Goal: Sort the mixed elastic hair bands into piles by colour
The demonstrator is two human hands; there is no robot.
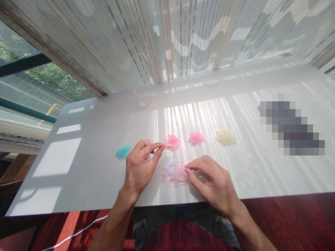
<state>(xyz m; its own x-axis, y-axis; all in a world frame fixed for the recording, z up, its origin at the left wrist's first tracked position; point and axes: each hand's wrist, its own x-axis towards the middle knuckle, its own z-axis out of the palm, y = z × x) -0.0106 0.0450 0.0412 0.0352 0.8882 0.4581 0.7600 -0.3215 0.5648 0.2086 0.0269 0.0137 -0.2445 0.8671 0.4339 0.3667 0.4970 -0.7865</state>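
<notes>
My left hand is closed in a pinch, thumb against forefinger, with its tips at the left edge of a coral-pink pile of thin rubber bands. Nearer to me lies a mixed pile of pink, lilac and blue bands. At its right edge the fingertips of my right hand are pinched together. Whatever either pinch holds is too small to make out. A teal pile is left of my left hand, and a pale lilac pile is mostly hidden behind it. Rightward sit a pink pile and a pale yellow pile.
Clear round containers, one a cup and one a flat dish, stand toward the back of the white table. A blurred-out dark object lies at the right. Striped curtains hang along the far edge.
</notes>
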